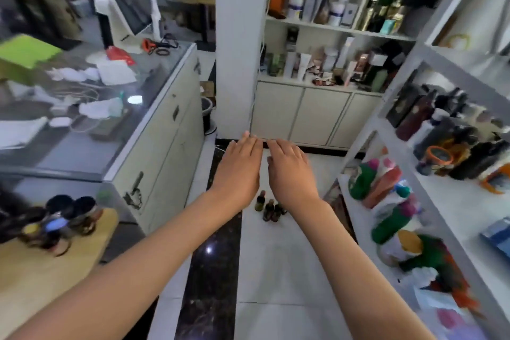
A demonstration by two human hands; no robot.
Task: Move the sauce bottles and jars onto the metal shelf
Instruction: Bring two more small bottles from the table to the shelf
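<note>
My left hand and my right hand are stretched out side by side over the floor, palms down, fingers straight, holding nothing. Below them, small dark bottles stand on the white floor tiles, partly hidden by my right wrist. Several dark-lidded jars sit blurred on a wooden table at the lower left. The white metal shelf runs along the right and holds dark sauce bottles on an upper level and colourful packets lower down.
A glass-topped counter with drawers fills the left, cluttered with papers, cables and a monitor. A white pillar and a wall cabinet with boxes and bottles stand ahead. A narrow tiled aisle runs between counter and shelf.
</note>
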